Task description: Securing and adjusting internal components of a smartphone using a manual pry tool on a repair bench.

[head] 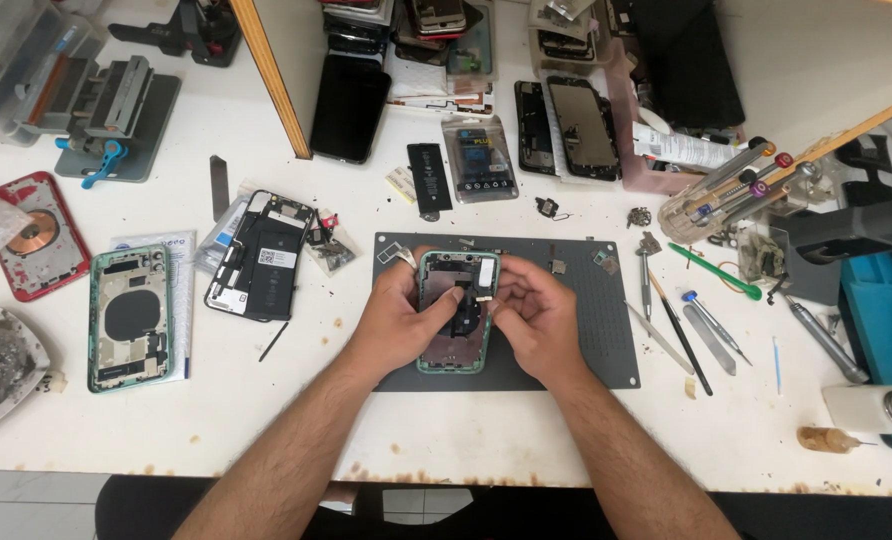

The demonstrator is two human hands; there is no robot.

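Phone: the green open phone [456, 315] lies on the grey mat [606, 350] on the white table [466, 430].
Left hand [396, 320]: curls round the phone's left side, thumb on top.
Right hand [536, 315]: fingers bent, pinching at the phone's top right corner.

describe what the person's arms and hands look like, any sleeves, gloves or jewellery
Both forearms are bare from the bottom edge of the frame up to the wrists, with no sleeves in view. The left hand and right hand wear no gloves. No watch, wristband or bracelet shows on either wrist, and no ring can be made out. Dark hair runs along both forearms.
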